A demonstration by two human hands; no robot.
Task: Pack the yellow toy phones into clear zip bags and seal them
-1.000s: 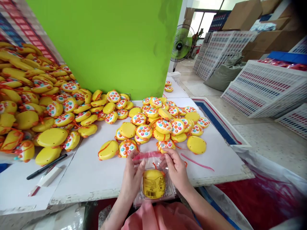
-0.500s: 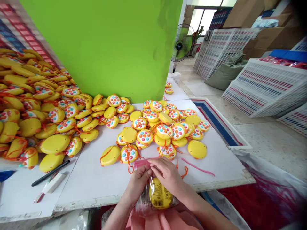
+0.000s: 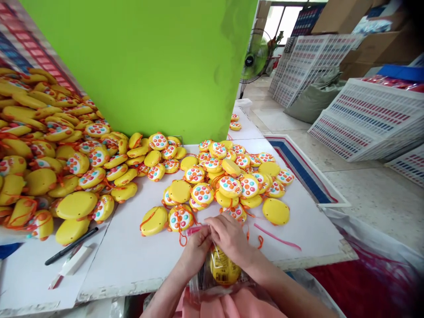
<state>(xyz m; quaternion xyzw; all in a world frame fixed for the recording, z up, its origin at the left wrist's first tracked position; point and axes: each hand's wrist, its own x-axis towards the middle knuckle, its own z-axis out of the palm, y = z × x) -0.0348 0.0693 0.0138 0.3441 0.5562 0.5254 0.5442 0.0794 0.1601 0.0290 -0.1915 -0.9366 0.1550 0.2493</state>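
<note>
Working at the front edge of the table (image 3: 132,251), well left of the right front corner. Having bare surface left of the left hand (image 3: 198,249), between the front edge and the loose toys (image 3: 202,194). Having another bare band right of the right hand (image 3: 232,240), running toward the right front corner and bearing a pink strip (image 3: 277,236) and an orange cord loop (image 3: 260,242). Facing tighter room ahead, meeting toys just beyond the fingertips and a green panel (image 3: 149,70) standing behind them. Holding a clear bag (image 3: 207,282) at the front edge, extending it from both hands toward the pink clothing (image 3: 228,307). Enclosing a yellow toy (image 3: 223,267) in that bag, just below the right hand, and showing a barcode. Pinching the bag's top edge with the left fingers, leaving a pink end (image 3: 194,230) jutting out leftward. Bending the right fingers over the left fingertips, touching them and pinching the same edge; hiding the right thumb. Angling both forearms inward across the front edge.
</note>
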